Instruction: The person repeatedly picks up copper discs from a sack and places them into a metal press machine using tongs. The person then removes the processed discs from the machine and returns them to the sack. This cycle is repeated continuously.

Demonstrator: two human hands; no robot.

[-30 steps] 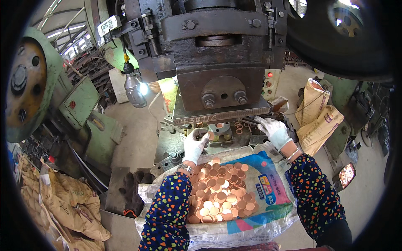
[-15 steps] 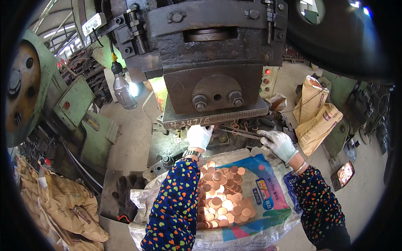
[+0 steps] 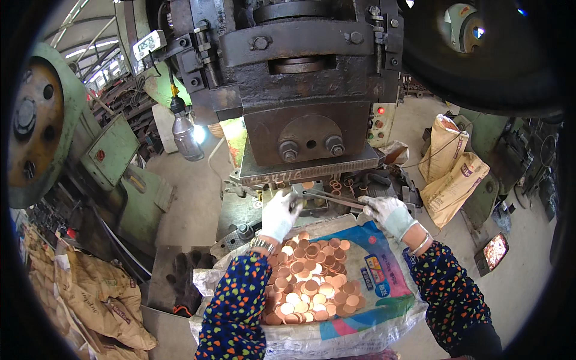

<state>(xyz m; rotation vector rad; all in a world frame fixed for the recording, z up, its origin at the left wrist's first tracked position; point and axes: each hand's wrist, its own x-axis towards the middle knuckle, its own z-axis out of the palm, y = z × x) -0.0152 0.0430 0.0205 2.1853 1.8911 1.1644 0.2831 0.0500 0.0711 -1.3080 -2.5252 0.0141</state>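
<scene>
Two gloved hands outstretched, right hand (image 3: 389,211) gripping metal rod (image 3: 333,198), left hand (image 3: 281,214) at press

My left hand (image 3: 279,215), in a white glove, sits just left of frame centre, fingers curled, forearm rising from the lower edge. My right hand (image 3: 389,214), also gloved, is right of centre, fingers closed, wrist bent inward.

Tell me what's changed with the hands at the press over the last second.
The left hand moved up from the heap of copper discs to the press bed. The right hand dropped from beside the die and now holds a thin metal rod reaching toward the die. The sack and discs stayed put.
</scene>
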